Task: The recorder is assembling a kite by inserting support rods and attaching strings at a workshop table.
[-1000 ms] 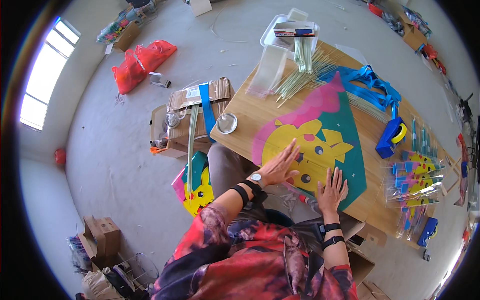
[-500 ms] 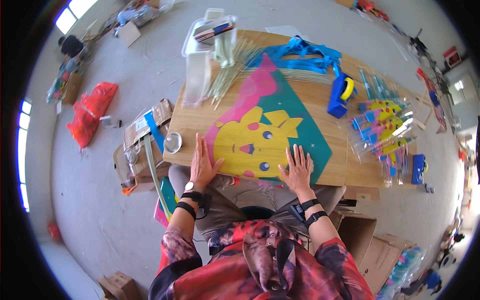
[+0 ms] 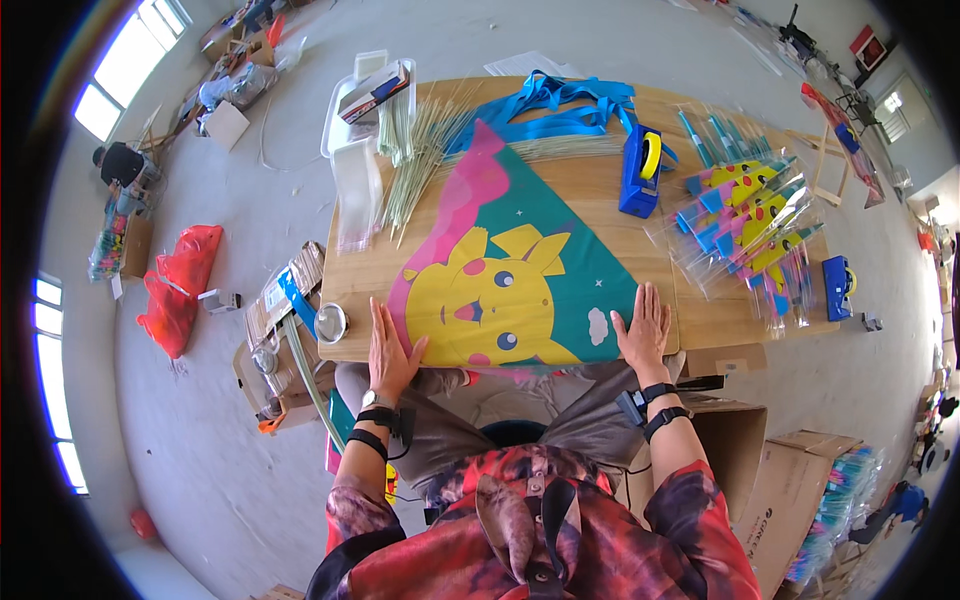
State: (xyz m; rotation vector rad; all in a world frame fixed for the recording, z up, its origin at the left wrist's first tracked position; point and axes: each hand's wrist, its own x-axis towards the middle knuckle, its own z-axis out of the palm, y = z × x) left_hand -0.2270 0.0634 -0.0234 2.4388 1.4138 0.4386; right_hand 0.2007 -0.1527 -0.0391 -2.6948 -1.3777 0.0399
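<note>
A triangular printed kite sail (image 3: 560, 235), pink and teal with a large yellow cartoon face, lies spread on the wooden table, its point facing away from me. My left hand (image 3: 393, 358) rests flat at its near left corner, fingers stretched out. At the near right corner my right hand (image 3: 645, 332) lies flat with fingers extended, beside a small white cloud print. Neither hand holds anything. The sail's near edge hangs slightly over the table's front. By my left hand sits a small round clear container (image 3: 331, 322).
Thin pale sticks (image 3: 425, 150), blue ribbon (image 3: 560, 100) and a white plastic tub (image 3: 330, 135) lie at the back. A blue tape dispenser (image 3: 636, 185) stands right of the sail, near several bagged kites (image 3: 750, 210). Another blue dispenser (image 3: 838, 290) is at the right edge. Cardboard boxes (image 3: 800, 500) flank my seat.
My right hand has moved right, from the yellow print to the sail's right corner, uncovering the teal part. The left hand stays at the left corner. The whole view has shifted slightly.
</note>
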